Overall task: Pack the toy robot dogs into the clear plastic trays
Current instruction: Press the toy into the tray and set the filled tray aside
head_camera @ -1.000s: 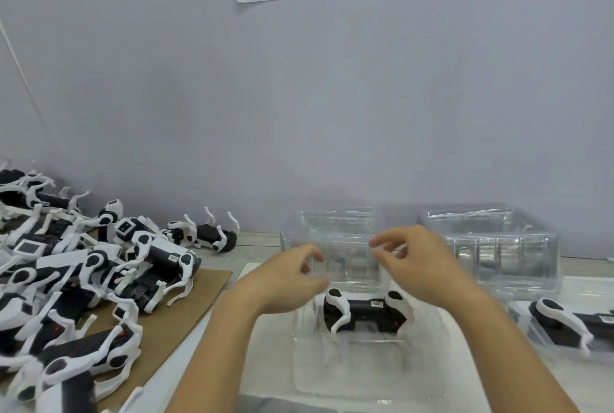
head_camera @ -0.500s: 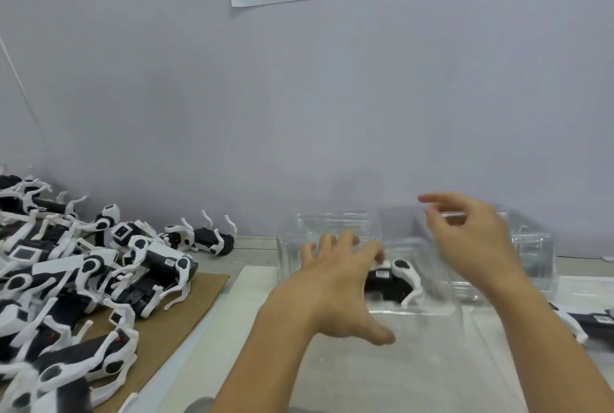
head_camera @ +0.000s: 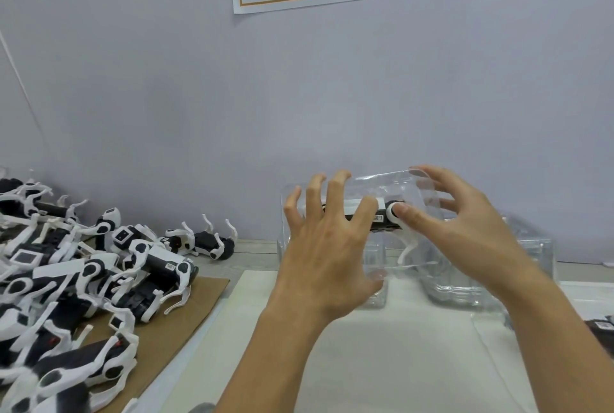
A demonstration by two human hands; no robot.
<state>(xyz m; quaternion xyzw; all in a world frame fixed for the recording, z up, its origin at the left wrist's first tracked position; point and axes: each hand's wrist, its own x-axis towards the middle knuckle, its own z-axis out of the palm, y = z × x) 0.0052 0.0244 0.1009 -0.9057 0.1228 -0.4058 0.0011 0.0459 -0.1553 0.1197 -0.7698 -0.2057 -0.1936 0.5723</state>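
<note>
A clear plastic tray (head_camera: pixel 392 180) with a black-and-white toy robot dog (head_camera: pixel 387 217) inside it is held up off the table, tipped on edge, in front of the wall. My left hand (head_camera: pixel 324 246) presses its left side with fingers spread and the thumb underneath. My right hand (head_camera: pixel 465 229) grips its right side, the thumb over the dog's white hip. One white leg of the dog hangs down inside the plastic. A pile of several loose robot dogs (head_camera: pixel 83 279) lies at the left.
The loose dogs lie on a brown cardboard sheet (head_camera: pixel 186 323). Stacks of clear trays (head_camera: pixel 535 263) stand at the back against the wall, behind the held tray. Another packed dog (head_camera: pixel 601 326) shows at the right edge. A white mat (head_camera: pixel 382 362) covers the table in front.
The tray with the dog has left the table: both hands took hold of it and raised it up and away, towards the stacks at the back.
</note>
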